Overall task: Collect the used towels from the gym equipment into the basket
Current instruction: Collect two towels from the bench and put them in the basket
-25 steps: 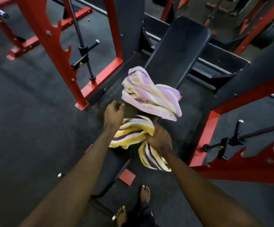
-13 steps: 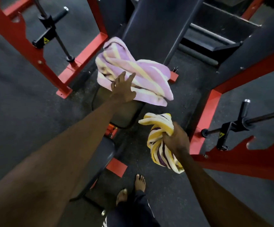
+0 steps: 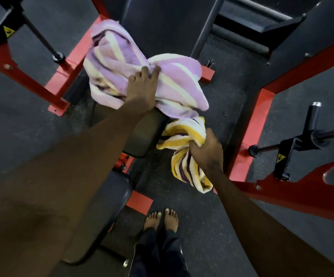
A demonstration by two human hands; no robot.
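The soft purple and cream striped towel [image 3: 142,76] lies bunched on the black padded bench [image 3: 142,134]. The left hand [image 3: 142,86] presses on it, fingers digging in. The right hand [image 3: 208,148] squeezes a yellow, white and purple striped towel [image 3: 184,154]. Towels are light and floppy, so grab a fat fold.

Red steel frame [image 3: 248,136], black bench pads [image 3: 142,134], bare feet [image 3: 161,218] on dark floor [image 3: 32,120].
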